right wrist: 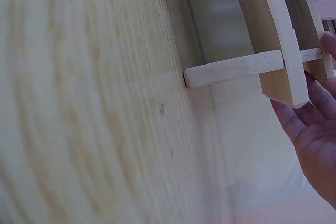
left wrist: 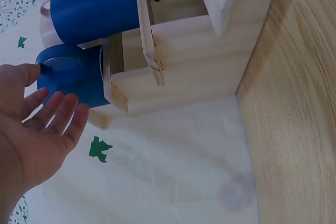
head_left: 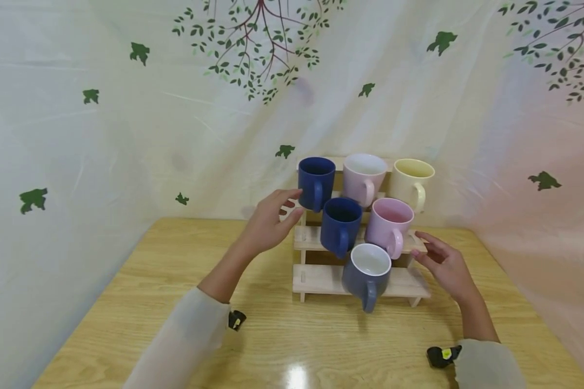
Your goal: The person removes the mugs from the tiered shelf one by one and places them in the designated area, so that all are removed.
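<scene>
A stepped wooden rack (head_left: 321,278) stands at the back of the table and carries several mugs. Its top step has a dark blue mug (head_left: 316,181), a pale lilac mug (head_left: 364,177) and a cream mug (head_left: 411,181). On the middle step are another dark blue mug (head_left: 340,224) and a pink mug (head_left: 389,222). A grey-blue mug (head_left: 367,273) sits on the lowest step. My left hand (head_left: 286,209) hovers open beside the top blue mug (left wrist: 79,74); whether its thumb touches the mug I cannot tell. My right hand (head_left: 419,244) is open at the rack's right end (right wrist: 278,40), holding nothing.
The rack stands on a light wooden table (head_left: 175,302) pushed against a cloth backdrop printed with leaves (head_left: 141,51). Small black cameras (head_left: 237,320) sit on both wrists. Bare tabletop stretches in front and to the left of the rack.
</scene>
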{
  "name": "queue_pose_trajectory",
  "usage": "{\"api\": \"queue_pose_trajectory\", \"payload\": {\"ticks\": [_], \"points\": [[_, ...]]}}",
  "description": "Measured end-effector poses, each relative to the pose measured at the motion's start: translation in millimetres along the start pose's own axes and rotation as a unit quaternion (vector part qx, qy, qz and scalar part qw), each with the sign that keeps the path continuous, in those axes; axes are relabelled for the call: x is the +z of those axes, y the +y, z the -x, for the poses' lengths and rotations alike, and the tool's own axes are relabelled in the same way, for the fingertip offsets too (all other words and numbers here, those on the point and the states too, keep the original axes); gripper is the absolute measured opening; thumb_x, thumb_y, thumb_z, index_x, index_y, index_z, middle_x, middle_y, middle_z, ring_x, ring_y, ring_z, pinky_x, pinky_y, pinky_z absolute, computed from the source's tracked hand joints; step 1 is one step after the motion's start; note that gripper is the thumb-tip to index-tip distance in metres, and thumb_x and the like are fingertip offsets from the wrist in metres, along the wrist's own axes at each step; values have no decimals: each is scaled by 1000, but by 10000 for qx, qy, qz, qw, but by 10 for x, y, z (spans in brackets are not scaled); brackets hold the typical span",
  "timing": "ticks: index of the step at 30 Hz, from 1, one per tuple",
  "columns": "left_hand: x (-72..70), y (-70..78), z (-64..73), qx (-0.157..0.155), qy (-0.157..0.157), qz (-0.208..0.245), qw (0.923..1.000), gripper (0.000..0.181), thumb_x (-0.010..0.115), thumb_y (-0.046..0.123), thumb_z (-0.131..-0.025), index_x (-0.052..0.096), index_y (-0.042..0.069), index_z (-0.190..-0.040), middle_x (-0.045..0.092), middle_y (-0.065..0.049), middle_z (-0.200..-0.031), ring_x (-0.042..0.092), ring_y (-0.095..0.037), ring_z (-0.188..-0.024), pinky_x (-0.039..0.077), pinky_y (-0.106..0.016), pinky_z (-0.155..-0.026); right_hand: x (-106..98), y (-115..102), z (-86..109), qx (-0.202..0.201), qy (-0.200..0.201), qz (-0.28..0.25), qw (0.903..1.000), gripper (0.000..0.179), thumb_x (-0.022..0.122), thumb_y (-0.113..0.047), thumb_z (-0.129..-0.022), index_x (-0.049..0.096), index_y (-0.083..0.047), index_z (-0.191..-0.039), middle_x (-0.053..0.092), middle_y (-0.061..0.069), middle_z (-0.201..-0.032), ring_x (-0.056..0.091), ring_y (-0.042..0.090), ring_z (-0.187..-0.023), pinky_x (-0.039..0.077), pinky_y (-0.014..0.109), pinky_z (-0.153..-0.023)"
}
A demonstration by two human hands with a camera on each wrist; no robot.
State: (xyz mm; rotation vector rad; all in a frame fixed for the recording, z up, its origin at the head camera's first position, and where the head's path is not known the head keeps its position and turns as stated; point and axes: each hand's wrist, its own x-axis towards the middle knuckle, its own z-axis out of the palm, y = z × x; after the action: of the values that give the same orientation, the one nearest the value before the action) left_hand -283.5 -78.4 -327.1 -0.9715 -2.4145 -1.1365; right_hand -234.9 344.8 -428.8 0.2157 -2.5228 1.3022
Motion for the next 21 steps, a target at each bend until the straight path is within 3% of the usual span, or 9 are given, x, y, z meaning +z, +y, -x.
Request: {"api": "queue_pose_trajectory", "payload": {"ticks": [4, 10, 14, 21], "points": [[75, 17, -49, -146, 280, 430, 9986, 44, 58, 23, -107, 55, 1, -144, 61, -15, -135, 64, -27, -114, 57, -41, -93, -3, 17, -7, 37, -2, -99, 9999, 55, 72, -26, -98, 55, -6, -147, 70, -6, -114, 63, -5, -93, 51, 10, -79], [183, 24, -108, -470, 522, 904, 9934, 41, 60, 23, -106, 58, 1, -139, 65, -13, -129, 66, -26, -111, 58, -39, -92, -16, 9, -1, 189, -51, -24, 9998, 56, 70, -29, -100, 53, -7, -148, 65, 20, -132, 61, -3, -101, 48, 7, -80], [231, 44, -136, -609, 686, 1076, 9900, 39, 62, 24, -105, 61, 3, -137, 67, -12, -126, 67, -25, -109, 58, -38, -91, -27, -16, 10, 268, -33, 26, 9996, 57, 69, -33, -100, 53, -7, -148, 57, 24, -143, 58, 5, -110, 47, 6, -81], [285, 79, -185, -708, 845, 1291, 9855, 38, 65, 25, -103, 64, 4, -135, 69, -9, -121, 68, -22, -105, 59, -36, -89, -20, -36, 25, 236, 108, -104, 9996, 56, 70, -33, -99, 56, -4, -145, 59, 28, -139, 57, -11, -102, 50, 7, -82]]}}
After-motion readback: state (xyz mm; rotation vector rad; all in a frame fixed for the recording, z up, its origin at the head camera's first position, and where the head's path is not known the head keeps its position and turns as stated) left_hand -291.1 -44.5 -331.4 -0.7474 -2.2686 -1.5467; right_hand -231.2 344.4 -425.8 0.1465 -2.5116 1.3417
